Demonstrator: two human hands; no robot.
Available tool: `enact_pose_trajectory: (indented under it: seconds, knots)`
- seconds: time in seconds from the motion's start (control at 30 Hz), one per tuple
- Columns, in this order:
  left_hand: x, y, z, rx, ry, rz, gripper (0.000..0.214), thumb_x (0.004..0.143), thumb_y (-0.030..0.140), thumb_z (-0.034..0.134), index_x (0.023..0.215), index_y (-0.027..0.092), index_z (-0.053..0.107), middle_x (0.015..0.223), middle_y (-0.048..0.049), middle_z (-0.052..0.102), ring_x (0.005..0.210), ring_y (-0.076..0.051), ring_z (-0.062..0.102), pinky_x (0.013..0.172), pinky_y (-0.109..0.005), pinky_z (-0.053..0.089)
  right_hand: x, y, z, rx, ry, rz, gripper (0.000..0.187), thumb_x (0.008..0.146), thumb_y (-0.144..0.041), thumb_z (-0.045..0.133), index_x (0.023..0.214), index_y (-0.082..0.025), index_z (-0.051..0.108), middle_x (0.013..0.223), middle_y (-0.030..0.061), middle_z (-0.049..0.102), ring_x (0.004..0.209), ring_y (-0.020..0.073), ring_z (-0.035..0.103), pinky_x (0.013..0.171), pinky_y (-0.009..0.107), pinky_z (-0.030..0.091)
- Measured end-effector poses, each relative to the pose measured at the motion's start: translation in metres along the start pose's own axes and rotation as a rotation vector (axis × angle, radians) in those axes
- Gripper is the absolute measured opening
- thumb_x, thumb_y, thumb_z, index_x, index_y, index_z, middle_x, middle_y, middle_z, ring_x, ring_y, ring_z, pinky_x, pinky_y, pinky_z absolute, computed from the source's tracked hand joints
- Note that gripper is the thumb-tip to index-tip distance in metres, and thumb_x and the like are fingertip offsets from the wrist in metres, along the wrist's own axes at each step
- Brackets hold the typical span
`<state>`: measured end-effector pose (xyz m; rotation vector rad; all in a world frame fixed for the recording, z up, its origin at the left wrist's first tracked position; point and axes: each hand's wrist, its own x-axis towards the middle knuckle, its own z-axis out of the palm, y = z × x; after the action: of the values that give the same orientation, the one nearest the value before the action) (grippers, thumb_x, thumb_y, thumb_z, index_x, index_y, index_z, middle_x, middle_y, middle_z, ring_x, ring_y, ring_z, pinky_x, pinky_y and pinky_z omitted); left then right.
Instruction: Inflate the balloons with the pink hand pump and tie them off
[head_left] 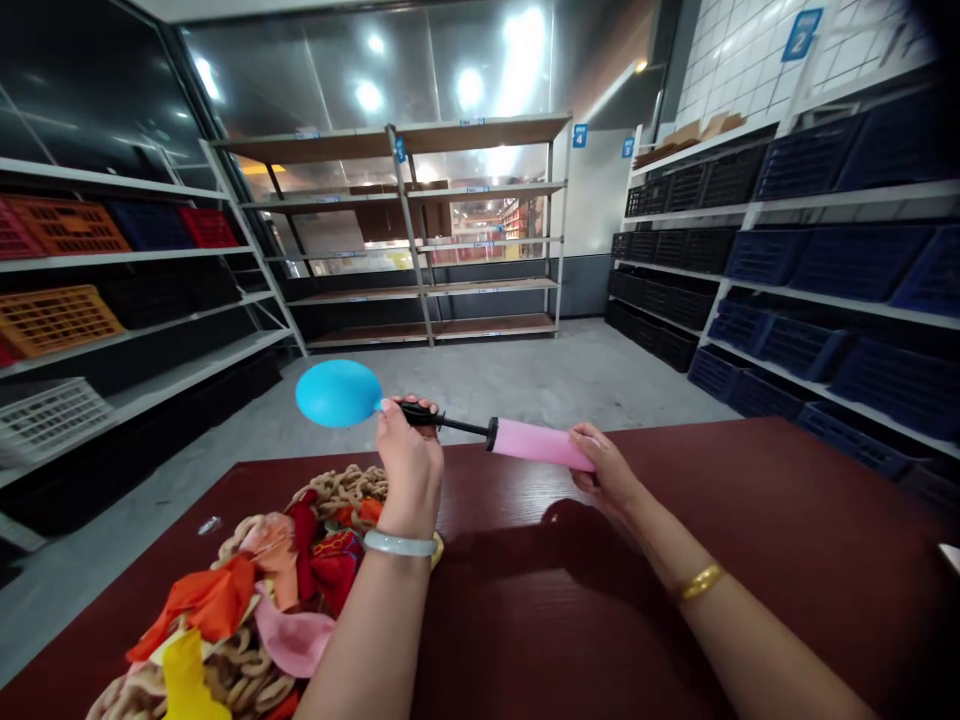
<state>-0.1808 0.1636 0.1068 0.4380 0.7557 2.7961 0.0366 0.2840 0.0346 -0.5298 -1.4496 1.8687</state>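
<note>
A pink and black hand pump (536,442) is held out above the table, its black rod drawn out of the pink barrel. My left hand (409,440) is closed around the black nozzle end, where the neck of a partly filled blue balloon (339,393) sits. The fingers pinch near that neck. My right hand (604,463) grips the far end of the pink barrel. Below and left of my left wrist lies a heap of uninflated balloons, among them an orange one (214,600), a pink one (296,635) and a yellow one (186,670).
Tan chain-like links (251,665) lie among the balloons on the dark red table (517,620). Beyond it stands a bare-shelved rack (495,287). Shelves with blue crates (862,262) line the right side. An orange crate (60,318) sits on the left shelving.
</note>
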Motion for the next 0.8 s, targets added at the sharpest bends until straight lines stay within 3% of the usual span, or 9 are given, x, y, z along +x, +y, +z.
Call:
enact_pose_trajectory:
  seconds: [0.17,0.3,0.43,0.63,0.8]
  knots:
    - [-0.020,-0.017,0.007,-0.023,-0.054,-0.108,0.026,0.085,0.040,0.066,0.084,0.019,0.050,0.075,0.0012,0.055,0.064,-0.012,0.057,0.063,-0.027,0.047,-0.011,0.000,0.024,0.014,-0.067,-0.024,0.040,0.078,-0.049,0.070,0.096,-0.022,0.047,0.050,-0.0089,0.048,0.035,0.0060,0.036,0.034,0.016,0.024]
    - [-0.025,-0.012,0.014,-0.037,-0.071,-0.119,0.025,0.085,0.039,0.066,0.085,0.018,0.052,0.077,0.0003,0.057,0.066,-0.012,0.059,0.067,-0.028,0.049,-0.013,-0.004,0.026,0.037,-0.120,-0.043,0.046,0.077,-0.046,0.074,0.107,-0.020,0.052,0.055,-0.0069,0.052,0.036,0.0063,0.039,0.034,0.017,0.027]
    - [-0.013,0.010,0.015,-0.028,-0.063,-0.059,0.023,0.088,0.038,0.063,0.085,0.019,0.051,0.077,0.0000,0.057,0.066,-0.012,0.059,0.068,-0.030,0.049,-0.012,-0.007,0.016,0.023,-0.134,-0.046,0.049,0.075,-0.047,0.075,0.109,-0.017,0.055,0.056,-0.0057,0.053,0.036,0.0057,0.038,0.032,0.017,0.025]
    - [0.017,0.048,0.001,-0.001,0.041,0.035,0.018,0.094,0.032,0.053,0.083,0.018,0.051,0.075,-0.0003,0.056,0.065,-0.013,0.057,0.067,-0.030,0.048,-0.003,-0.010,-0.016,-0.033,-0.116,-0.005,0.051,0.074,-0.049,0.074,0.109,-0.016,0.057,0.050,-0.0059,0.051,0.032,0.0047,0.035,0.031,0.015,0.019]
    - [0.015,0.042,0.004,-0.038,-0.013,0.070,0.017,0.095,0.031,0.050,0.084,0.018,0.051,0.077,-0.0005,0.055,0.065,-0.013,0.056,0.066,-0.030,0.047,-0.001,-0.022,-0.031,0.007,-0.056,-0.049,0.037,0.080,-0.048,0.067,0.099,-0.017,0.058,0.045,-0.0083,0.045,0.030,0.0029,0.026,0.030,0.015,0.014]
